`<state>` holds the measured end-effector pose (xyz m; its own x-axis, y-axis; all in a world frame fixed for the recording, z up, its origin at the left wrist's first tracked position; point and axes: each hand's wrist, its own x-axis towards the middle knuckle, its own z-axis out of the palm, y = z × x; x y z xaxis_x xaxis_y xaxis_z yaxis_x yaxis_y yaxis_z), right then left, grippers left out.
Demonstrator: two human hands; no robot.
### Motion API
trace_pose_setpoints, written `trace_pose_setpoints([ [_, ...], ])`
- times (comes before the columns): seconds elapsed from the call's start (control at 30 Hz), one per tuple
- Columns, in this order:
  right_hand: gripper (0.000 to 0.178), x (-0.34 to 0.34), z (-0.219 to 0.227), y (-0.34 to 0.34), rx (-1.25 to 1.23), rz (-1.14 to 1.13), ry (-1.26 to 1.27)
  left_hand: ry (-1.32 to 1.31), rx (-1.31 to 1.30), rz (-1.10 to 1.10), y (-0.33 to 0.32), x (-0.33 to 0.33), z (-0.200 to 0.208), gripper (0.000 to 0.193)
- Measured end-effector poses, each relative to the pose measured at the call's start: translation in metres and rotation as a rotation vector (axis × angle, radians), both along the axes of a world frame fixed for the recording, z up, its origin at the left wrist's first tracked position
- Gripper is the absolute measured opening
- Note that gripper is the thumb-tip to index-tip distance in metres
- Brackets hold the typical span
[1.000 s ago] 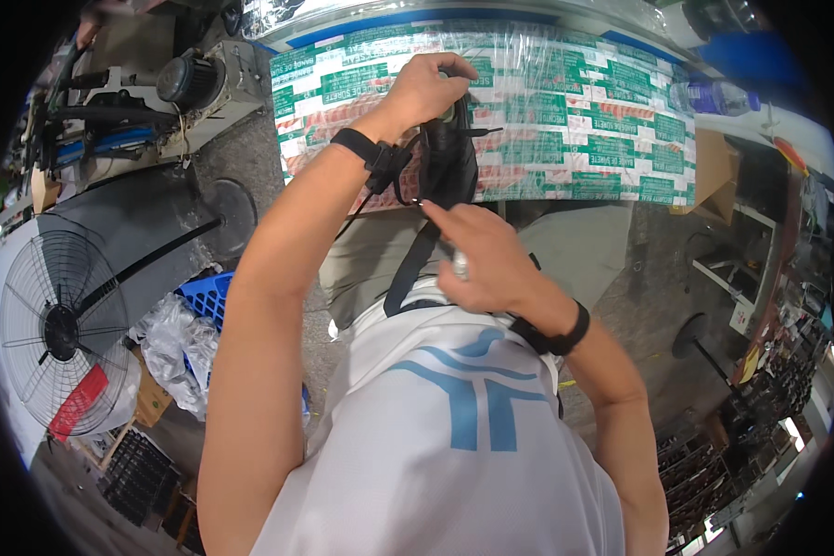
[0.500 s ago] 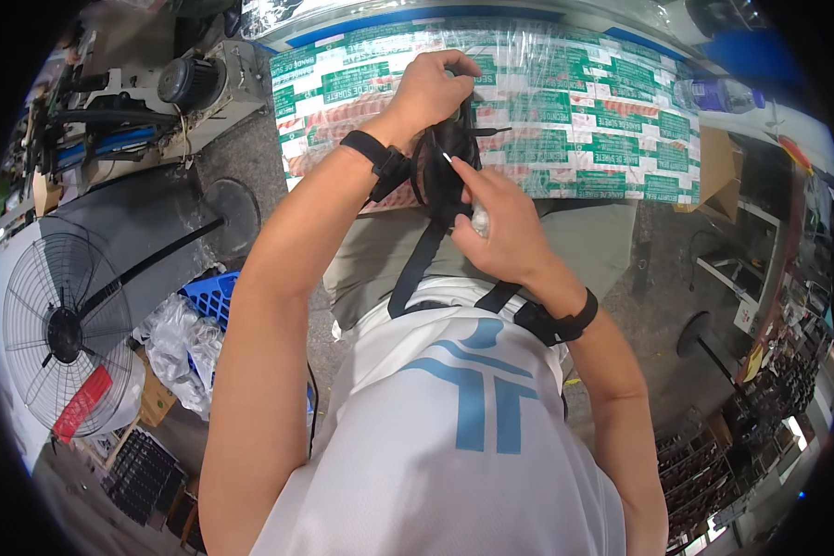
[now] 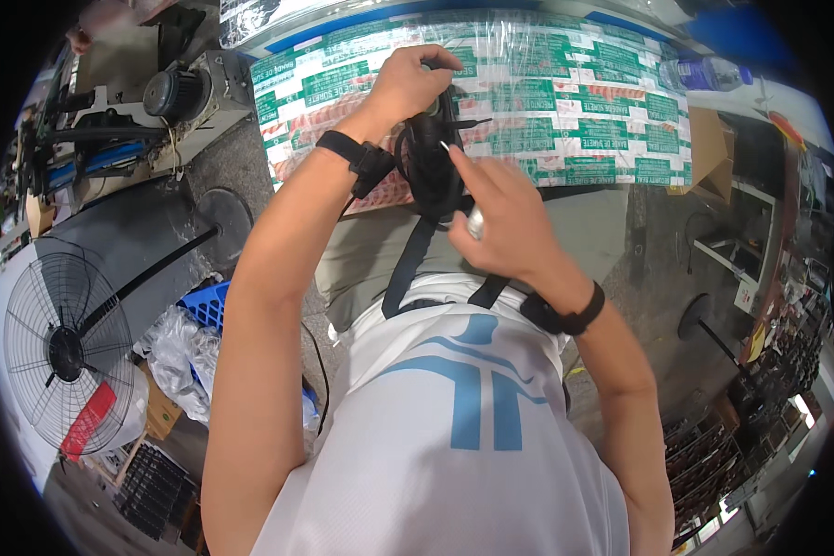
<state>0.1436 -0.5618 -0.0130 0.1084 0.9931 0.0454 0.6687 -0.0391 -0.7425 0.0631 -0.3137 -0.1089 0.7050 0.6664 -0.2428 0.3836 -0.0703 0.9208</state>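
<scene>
A long black shoe-like thing (image 3: pixel 431 171) with thin cords lies at the near edge of the taped work surface (image 3: pixel 574 139). One cord sticks out to its right. My left hand (image 3: pixel 415 83) is closed at its far end, the fingers curled over it. My right hand (image 3: pixel 502 208) is at its right side, closed, with the index finger reaching along it. A small white tip shows beside that fingertip, and a pale, rounded end of something (image 3: pixel 475 222) shows by the thumb. What the right hand holds is mostly hidden by the fingers.
A floor fan (image 3: pixel 65 352) stands at left, near clear plastic bags (image 3: pixel 181 357) and a blue crate (image 3: pixel 204 304). Machinery with a motor (image 3: pixel 174 95) is at far left. A purple-labelled bottle (image 3: pixel 713 75) lies at far right, near a cardboard box (image 3: pixel 709 153).
The whole view has shifted a little. Both hands stay at the black shoe-like thing, with the right index finger still along its right side.
</scene>
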Motion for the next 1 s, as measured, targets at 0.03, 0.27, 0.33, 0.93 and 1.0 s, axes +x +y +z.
trace_pose_setpoints([
  [0.03, 0.076, 0.002, -0.007, 0.006, 0.046, 0.021, -0.093, 0.032, -0.046, -0.016, -0.002, 0.003, 0.004, 0.019],
  [0.27, 0.082, -0.006, -0.004, -0.022, 0.022, 0.081, -0.317, 0.024, -0.127, -0.103, 0.013, -0.001, 0.009, 0.026],
  [0.33, 0.083, -0.017, 0.007, -0.027, -0.036, 0.069, -0.302, 0.018, -0.044, -0.085, 0.014, -0.001, 0.011, 0.027],
  [0.93, 0.094, 0.122, -0.122, 0.029, 0.199, -0.420, -0.486, -0.013, 0.267, 0.320, -0.102, -0.071, 0.050, 0.100],
  [1.0, 0.093, 0.123, -0.124, 0.032, 0.252, -0.441, -0.513, -0.237, -0.344, 0.443, -0.073, -0.093, 0.065, 0.088],
])
